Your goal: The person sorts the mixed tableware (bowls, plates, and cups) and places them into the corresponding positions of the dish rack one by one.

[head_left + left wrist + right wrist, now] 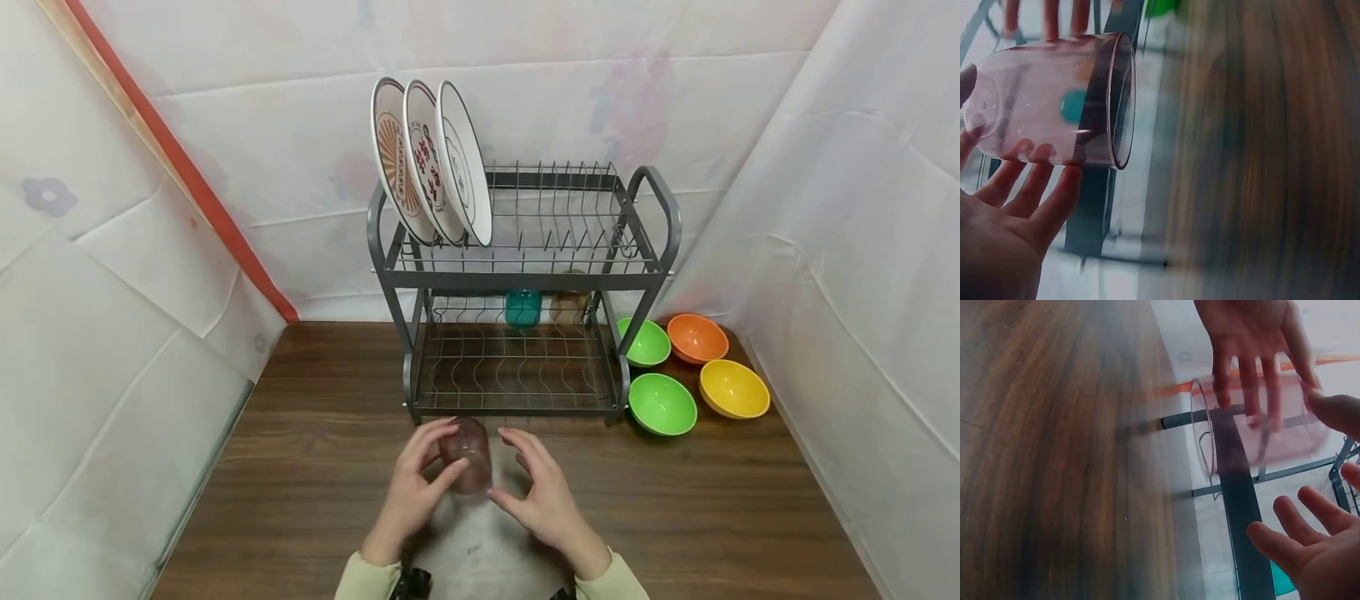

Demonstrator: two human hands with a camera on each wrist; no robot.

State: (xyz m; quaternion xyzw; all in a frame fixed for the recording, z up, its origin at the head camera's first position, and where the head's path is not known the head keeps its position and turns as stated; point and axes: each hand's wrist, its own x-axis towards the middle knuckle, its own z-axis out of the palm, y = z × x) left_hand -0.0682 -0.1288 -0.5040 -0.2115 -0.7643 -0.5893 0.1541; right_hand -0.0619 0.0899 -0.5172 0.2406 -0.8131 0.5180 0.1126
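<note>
A clear pinkish drinking glass (pixel 468 462) is in the air in front of the dish rack, its rim facing down toward the table in both wrist views. My left hand (pixel 411 493) holds it from the left side, thumb near the base and fingers along the wall (pixel 1044 206). On the other side, my right hand (pixel 546 504) is close by with fingers spread and slightly bent. In the head view a small gap separates it from the glass. The dark two-tier dish rack (pixel 517 280) stands just beyond both hands.
Three white patterned plates (pixel 465 167) stand upright at the left of the rack's top tier. A teal glass (pixel 522 308) and an amber glass (pixel 570 308) are on the lower tier. Right of the rack sit green bowls (pixel 663 404), an orange bowl (pixel 697 337) and a yellow bowl (pixel 733 388).
</note>
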